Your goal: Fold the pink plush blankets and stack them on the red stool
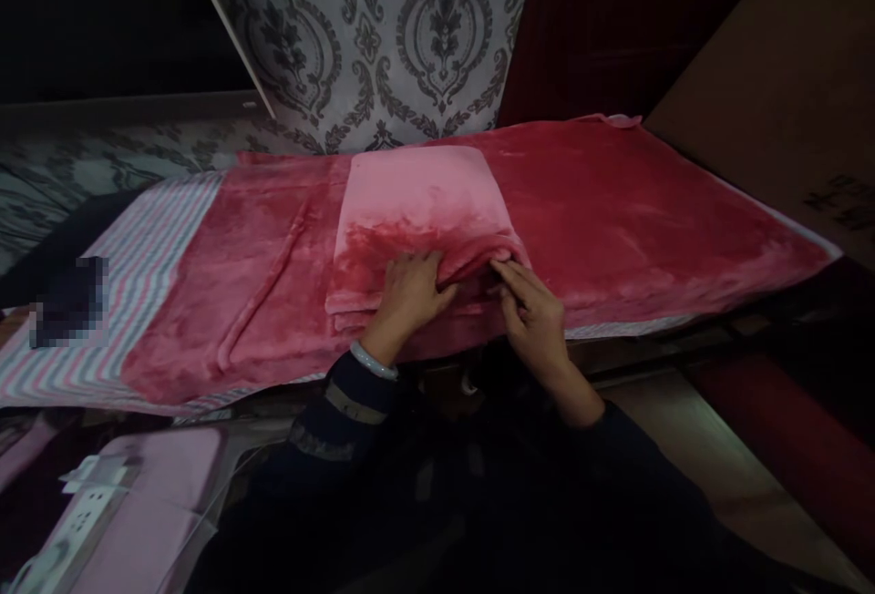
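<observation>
A folded pink and red plush blanket [427,189] lies in a thick square stack on a red plush cover [615,211]. My left hand [412,291], with a bracelet at the wrist, rests on the near part of the stack, its fingers spread over the fabric. At the stack's near right corner, my right hand [533,307] pinches a raised fold of the blanket between thumb and fingers. The fold rises in a curved ridge between both hands. Some of the right fingertips are hidden in the fabric.
A striped sheet [164,239] shows at the left, with a dark blurred item on it. Patterned wallpaper [444,38] stands behind. A large cardboard box [786,93] is at the right. A power strip [86,521] lies on a pink surface [170,485] at the lower left.
</observation>
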Demonstrator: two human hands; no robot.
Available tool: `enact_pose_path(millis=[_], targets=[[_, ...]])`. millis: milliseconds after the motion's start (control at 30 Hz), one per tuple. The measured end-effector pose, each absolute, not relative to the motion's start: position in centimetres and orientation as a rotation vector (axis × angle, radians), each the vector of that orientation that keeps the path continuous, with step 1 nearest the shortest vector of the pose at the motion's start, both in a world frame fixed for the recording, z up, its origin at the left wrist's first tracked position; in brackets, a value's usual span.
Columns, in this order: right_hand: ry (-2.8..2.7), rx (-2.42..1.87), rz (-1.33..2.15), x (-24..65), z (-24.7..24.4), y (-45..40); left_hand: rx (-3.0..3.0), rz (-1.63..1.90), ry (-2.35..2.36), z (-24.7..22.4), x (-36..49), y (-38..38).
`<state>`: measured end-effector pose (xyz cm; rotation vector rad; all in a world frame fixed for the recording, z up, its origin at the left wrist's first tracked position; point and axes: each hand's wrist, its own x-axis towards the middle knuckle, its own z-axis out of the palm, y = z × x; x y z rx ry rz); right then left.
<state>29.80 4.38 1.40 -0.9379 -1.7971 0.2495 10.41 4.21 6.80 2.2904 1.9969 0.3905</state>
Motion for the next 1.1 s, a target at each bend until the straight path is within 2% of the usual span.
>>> enact_pose_path(millis=[200,367,533,733,867,1100], targets=[[-1.807,-0.990,0.241,30.5,1.0,4.0,2.247,0.415,2.029,6.4,10.6,4.7],[-2.106,-0.981,0.165,29.5,-0.4,3.4,2.153,0.494,2.085,6.3,10.9,5.2],[-2.298,-1.220,-0.020,28.7,-0.7,3.4,2.140,0.501,2.108,6.1,11.3,4.9],[-2.369,-1.358,-0.151,28.5,-1.2,2.9,2.370,0.499,2.064,3.8,11.9,2.6],[-2.305,-1.368,-0.100,28.7,-1.7,2.7,2.425,0.453,2.038,3.1,11.9,2.0],[-1.902,-1.197,0.147,30.1,-1.3,3.2,2.433,0.489,1.975,5.1,12.4,3.1]])
